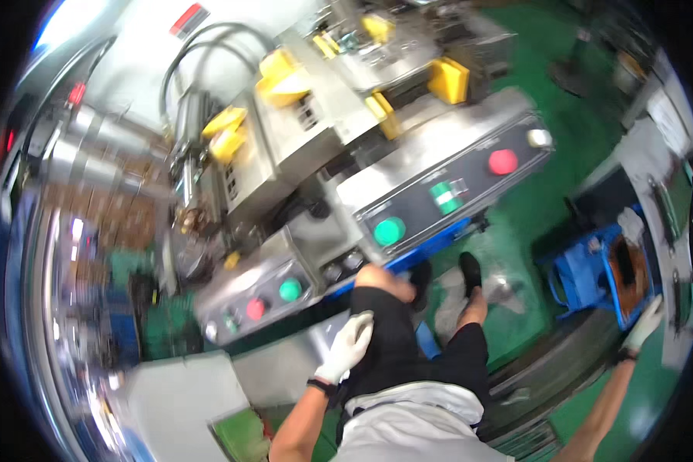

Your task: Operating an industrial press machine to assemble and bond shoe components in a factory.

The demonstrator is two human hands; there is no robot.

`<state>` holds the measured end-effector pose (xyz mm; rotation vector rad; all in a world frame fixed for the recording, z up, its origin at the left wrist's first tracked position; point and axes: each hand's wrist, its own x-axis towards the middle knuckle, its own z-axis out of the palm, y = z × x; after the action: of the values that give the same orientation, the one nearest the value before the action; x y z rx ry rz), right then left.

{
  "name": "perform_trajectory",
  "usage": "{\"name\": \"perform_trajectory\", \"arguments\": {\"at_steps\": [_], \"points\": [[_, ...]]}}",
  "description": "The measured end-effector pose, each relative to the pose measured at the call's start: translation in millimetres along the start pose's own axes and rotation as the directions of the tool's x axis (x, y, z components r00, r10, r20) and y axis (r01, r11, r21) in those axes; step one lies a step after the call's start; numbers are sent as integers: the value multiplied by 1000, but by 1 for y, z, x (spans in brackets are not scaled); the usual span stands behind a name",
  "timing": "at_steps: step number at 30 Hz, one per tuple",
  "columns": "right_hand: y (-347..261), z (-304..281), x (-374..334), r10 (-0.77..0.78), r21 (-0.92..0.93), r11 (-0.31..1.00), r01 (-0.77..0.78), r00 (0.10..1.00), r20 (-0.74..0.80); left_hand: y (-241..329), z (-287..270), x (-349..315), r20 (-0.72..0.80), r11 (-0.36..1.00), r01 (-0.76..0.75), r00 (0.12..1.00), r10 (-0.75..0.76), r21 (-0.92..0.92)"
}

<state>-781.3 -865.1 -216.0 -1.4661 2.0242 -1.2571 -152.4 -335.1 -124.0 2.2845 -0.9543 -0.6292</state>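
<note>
My left hand (349, 348), in a white glove with a dark band at the wrist, hangs over my left thigh beside the black shorts. Its fingers are loosely bent and nothing shows in them. Far to the right, my right hand (644, 326), also gloved in white, reaches out beside the rim of a blue crate (621, 302). Brown material (630, 269) lies inside the crate. Blur and the small size hide whether the right fingers touch or grip the rim.
Ahead stands a metal machine (316, 131) with yellow blocks. Its slanted control panel (416, 208) carries green and red buttons; a second panel (266, 300) sits lower left. A blue stool-like piece (574, 269) stands by the crate. A pale surface (181, 400) lies at lower left.
</note>
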Motion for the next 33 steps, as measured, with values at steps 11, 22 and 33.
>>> {"name": "perform_trajectory", "arguments": {"at_steps": [11, 22, 33], "points": [[-346, 135, -496, -199, 187, 978, -89, -161, 967, -183, -14, -217, -331, 730, 506, 666, -669, -459], [-365, 204, -611, -62, 172, 963, 206, -453, 889, -352, -25, -536, -843, 258, 936, -70, -534, -241], [-376, 198, -630, 25, 108, 944, 312, -395, 918, -554, 1, -712, -677, 335, 876, 14, -736, -346]]}}
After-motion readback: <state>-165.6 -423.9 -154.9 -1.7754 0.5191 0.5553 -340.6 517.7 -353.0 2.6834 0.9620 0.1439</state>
